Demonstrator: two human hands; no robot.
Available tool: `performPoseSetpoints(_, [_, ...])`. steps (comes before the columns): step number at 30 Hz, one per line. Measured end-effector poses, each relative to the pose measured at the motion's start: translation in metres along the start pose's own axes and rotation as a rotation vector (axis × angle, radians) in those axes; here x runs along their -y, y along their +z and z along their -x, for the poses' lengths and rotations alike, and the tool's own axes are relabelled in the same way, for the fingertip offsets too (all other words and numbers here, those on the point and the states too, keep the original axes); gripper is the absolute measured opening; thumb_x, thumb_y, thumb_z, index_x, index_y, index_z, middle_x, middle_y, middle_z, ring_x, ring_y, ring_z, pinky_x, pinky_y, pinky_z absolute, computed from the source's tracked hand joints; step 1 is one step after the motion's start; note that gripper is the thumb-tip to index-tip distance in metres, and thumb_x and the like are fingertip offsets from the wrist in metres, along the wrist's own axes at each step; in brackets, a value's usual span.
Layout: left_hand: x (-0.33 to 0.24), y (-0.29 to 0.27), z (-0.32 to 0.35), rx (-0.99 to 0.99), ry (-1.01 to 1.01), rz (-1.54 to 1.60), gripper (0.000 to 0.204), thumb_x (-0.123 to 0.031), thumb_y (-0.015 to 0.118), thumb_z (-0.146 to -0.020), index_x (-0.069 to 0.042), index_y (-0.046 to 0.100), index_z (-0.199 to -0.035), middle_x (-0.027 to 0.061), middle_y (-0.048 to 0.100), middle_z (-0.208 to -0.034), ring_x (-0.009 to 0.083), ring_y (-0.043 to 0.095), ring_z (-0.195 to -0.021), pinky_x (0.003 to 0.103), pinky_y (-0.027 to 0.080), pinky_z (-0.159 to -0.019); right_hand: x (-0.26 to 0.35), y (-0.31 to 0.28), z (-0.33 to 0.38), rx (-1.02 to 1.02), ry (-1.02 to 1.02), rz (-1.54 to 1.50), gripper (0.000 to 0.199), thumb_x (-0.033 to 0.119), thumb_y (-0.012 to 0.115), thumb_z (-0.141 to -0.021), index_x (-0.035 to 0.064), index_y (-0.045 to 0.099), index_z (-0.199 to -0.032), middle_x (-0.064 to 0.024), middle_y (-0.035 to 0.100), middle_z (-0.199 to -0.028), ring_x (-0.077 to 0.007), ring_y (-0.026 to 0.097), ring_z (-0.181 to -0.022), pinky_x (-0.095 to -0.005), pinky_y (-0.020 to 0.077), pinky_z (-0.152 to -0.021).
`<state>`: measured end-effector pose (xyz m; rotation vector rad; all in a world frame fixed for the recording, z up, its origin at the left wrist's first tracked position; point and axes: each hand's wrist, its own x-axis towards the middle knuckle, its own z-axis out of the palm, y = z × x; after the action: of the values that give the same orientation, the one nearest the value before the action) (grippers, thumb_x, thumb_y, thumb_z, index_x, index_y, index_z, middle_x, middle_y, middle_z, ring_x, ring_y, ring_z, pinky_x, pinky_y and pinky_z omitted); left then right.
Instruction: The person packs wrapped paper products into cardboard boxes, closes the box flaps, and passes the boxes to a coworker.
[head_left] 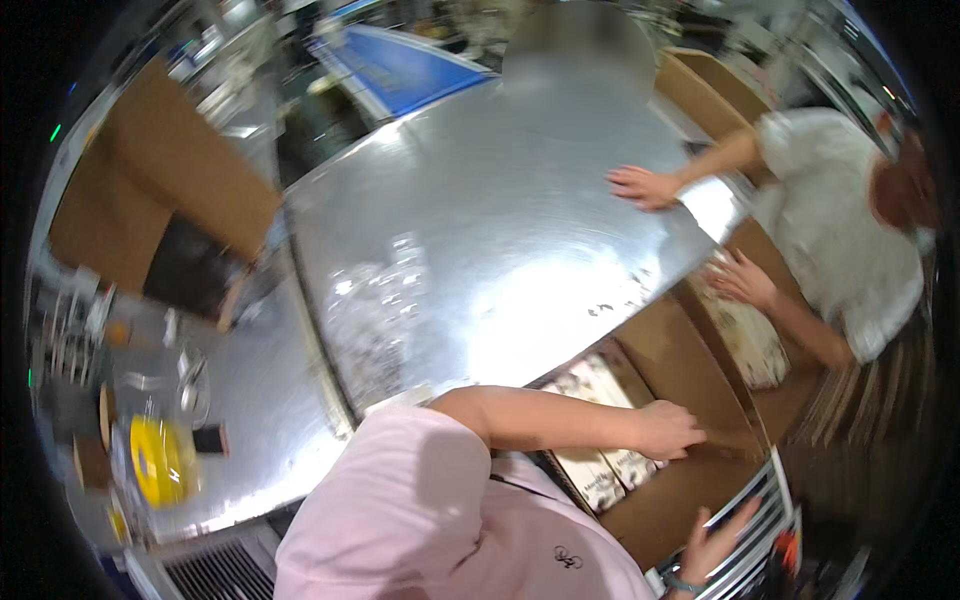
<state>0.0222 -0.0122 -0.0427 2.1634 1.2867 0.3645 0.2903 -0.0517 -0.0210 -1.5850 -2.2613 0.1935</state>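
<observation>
Steel table [480,200]: left and centre. Packs [600,472] lie in the carton [690,365], left of the left hand [668,430] and partly hidden by its forearm [550,418]. Left hand: fingers curled; whether they grip a pack cannot be told. Right hand [708,552]: fingers spread wide, beside the carton. Co-worker's hand [742,280]: over the adjacent carton [780,405]

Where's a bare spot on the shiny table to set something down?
The broad middle of the metal table looks bare, between the clear plastic on the left and the co-worker's outstretched hand on the right. It's crowded inside the cardboard box, where white patterned packs lie beside your left hand.
</observation>
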Motion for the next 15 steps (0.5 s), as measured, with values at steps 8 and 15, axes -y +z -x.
performPoseSetpoints(8, [0.184,-0.062,0.279,-1.073,-0.910,-0.272,0.026,-0.017,0.050,-0.086,-0.004,0.062,-0.106,0.0191,0.061,-0.104,0.0331,0.058,-0.096,0.040,0.046,-0.085,0.128,0.015,-0.079,0.250,-0.348,-0.420,0.042,0.002,0.053,-0.086,-0.0031,0.044,-0.126,-0.0149,0.043,-0.133,-0.0268,0.043,-0.122,-0.0354,0.0360,-0.099])
performPoseSetpoints(15, [0.300,-0.050,0.328,-0.701,-1.335,-0.176,0.043,-0.038,0.053,-0.083,-0.006,0.058,-0.110,0.0205,0.057,-0.110,0.0378,0.052,-0.108,0.042,0.045,-0.087,0.174,0.049,-0.089,0.367,-0.438,-0.369,0.042,0.012,0.067,-0.076,0.0010,0.053,-0.114,-0.0221,0.049,-0.121,-0.0394,0.051,-0.108,-0.0402,0.0433,-0.090])
